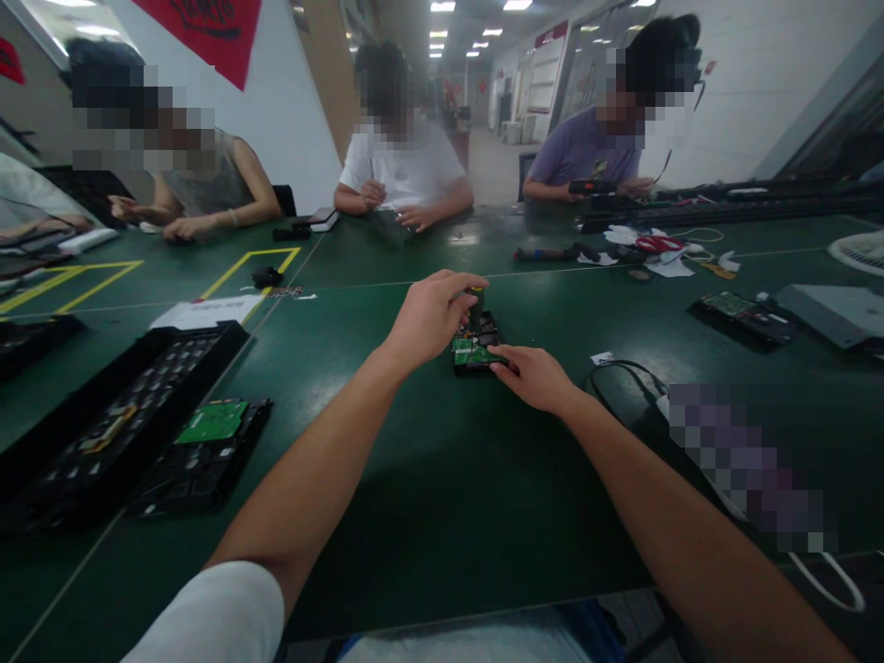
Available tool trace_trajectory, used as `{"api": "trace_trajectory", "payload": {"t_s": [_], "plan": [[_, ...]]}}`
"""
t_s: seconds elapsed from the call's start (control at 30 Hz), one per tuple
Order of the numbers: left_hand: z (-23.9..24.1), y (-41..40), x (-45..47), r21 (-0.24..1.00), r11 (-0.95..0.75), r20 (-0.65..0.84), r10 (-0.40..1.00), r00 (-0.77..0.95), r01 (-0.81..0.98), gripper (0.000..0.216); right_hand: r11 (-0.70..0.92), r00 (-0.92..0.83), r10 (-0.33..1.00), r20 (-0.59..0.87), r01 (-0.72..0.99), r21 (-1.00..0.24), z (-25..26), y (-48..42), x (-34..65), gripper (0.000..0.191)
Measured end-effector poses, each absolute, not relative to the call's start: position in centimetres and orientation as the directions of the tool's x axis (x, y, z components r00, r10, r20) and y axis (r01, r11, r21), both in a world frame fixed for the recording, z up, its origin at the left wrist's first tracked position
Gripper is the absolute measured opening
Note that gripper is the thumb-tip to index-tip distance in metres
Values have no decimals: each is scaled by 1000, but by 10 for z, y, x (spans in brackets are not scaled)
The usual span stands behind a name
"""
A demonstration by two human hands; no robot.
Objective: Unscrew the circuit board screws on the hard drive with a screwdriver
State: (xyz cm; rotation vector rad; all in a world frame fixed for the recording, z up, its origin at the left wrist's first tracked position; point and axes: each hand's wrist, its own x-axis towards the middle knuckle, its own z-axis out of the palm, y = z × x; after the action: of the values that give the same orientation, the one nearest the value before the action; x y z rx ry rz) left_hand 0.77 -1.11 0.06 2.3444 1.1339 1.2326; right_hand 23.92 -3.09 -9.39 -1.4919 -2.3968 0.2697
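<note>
A small hard drive (464,354) with a green circuit board lies on the green table in front of me. My left hand (442,308) is wrapped round a screwdriver (476,299), its dark, yellow-topped handle held upright over the board. Whether the tip sits in a screw is too small to tell. At the drive's right side, my right hand (529,373) grips the edge, fingertips on the casing. To the left lies another hard drive (214,424), board side up, beside a long black tray (227,345).
More drives (742,313) and a grey metal box (829,313) are on the right, near a white-edged pixelated object (746,460) with a cable (622,364). White paper (207,311) lies behind the tray. Three people sit across the table (442,534).
</note>
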Motion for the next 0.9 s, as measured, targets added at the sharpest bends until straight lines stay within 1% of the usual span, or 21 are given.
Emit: {"api": "trace_trajectory", "payload": {"t_s": [0.2, 0.37, 0.5, 0.63, 0.77, 0.83, 0.9], "plan": [[0, -13, 9, 611, -605, 509, 794, 331, 511, 26, 445, -415, 896, 159, 844, -300, -95, -30, 240, 46], [-2, -12, 9, 665, -588, 490, 809, 326, 460, 20, 439, -410, 898, 156, 846, -303, -95, -31, 241, 46], [-5, -10, 10, 698, -572, 470, 820, 327, 431, 27, 453, -420, 891, 171, 837, -306, -96, -30, 241, 46], [-3, -11, 10, 643, -607, 480, 795, 372, 468, 22, 452, -420, 892, 170, 837, -306, -96, -30, 241, 46], [-1, -12, 8, 558, -633, 524, 770, 364, 536, 22, 446, -416, 895, 160, 842, -303, -94, -32, 240, 45], [-2, -11, 8, 543, -638, 539, 764, 356, 546, 23, 443, -414, 896, 160, 843, -304, -93, -32, 239, 45], [-2, -10, 7, 556, -637, 535, 766, 357, 534, 22, 446, -413, 895, 168, 841, -307, -93, -32, 239, 45]]}}
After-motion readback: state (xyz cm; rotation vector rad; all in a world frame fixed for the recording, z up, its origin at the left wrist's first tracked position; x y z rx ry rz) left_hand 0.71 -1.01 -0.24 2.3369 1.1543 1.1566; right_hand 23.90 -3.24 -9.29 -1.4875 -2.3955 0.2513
